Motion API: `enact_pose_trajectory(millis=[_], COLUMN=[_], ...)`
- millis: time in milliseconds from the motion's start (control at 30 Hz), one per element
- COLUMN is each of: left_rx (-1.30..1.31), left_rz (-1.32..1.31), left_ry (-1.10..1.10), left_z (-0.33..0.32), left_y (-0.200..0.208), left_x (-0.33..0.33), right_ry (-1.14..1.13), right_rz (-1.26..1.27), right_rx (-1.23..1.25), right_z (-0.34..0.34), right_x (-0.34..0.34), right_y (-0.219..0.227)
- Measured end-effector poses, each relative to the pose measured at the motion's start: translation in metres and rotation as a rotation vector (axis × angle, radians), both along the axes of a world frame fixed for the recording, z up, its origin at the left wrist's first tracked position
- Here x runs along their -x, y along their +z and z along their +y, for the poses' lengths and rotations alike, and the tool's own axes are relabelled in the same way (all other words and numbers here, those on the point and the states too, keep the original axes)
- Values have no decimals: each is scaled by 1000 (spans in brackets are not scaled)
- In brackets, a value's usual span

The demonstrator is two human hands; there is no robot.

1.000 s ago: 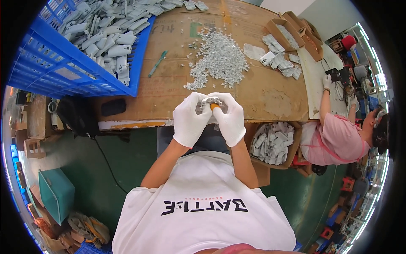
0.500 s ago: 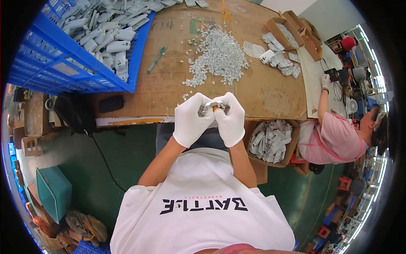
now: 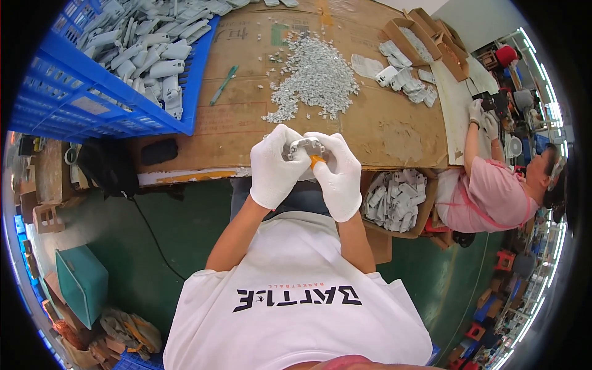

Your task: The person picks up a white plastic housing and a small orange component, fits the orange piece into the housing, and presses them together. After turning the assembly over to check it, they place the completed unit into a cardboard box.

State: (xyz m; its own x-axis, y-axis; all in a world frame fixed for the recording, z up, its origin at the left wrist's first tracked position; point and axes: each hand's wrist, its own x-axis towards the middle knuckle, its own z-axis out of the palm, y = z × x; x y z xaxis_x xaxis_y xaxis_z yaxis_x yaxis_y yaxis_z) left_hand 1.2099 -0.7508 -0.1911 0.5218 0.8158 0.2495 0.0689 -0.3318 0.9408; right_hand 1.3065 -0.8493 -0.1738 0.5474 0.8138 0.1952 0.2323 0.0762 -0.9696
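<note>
Both my hands wear white gloves and meet in front of my chest, just over the table's near edge. My left hand (image 3: 275,169) is closed on a white plastic housing (image 3: 306,147), its hollow side partly showing. My right hand (image 3: 341,179) closes at the other end of that housing, with a small orange piece (image 3: 317,161) in its grip, perhaps a tool handle; the gloves hide most of it. Beyond them lies a spread heap of small whitish clear parts (image 3: 317,74) on the cardboard-covered table (image 3: 240,132). A green pen (image 3: 224,85) rests left of the heap.
A blue crate (image 3: 92,102) full of white housings stands at the left. More housings (image 3: 404,83) lie at the right, near cardboard boxes (image 3: 410,42). Below the table edge sits a carton of white parts (image 3: 396,200). A co-worker in pink (image 3: 487,191) works at the right.
The housing has tilted upward in my hands, showing more of its inner side and more of the orange piece. My right hand has shifted slightly down. The co-worker's second hand has come into view.
</note>
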Motion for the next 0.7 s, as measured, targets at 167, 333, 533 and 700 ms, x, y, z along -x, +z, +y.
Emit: enact_pose_trajectory(millis=[167,333,533,700], left_rx=[31,-60,-91,-166], left_rz=[-24,-38,-33,3], left_ry=[-78,-149,-151,-132], left_z=[-5,-7,-10,-9], left_y=[9,10,12,10], left_x=[2,6,8,8], right_ry=[-91,-204,-178,-189], right_rz=[111,167,171,225], right_rx=[-72,-74,-30,5], right_z=[4,8,6,9], right_x=[7,10,6,2], right_y=[-3,-5,-8,-9])
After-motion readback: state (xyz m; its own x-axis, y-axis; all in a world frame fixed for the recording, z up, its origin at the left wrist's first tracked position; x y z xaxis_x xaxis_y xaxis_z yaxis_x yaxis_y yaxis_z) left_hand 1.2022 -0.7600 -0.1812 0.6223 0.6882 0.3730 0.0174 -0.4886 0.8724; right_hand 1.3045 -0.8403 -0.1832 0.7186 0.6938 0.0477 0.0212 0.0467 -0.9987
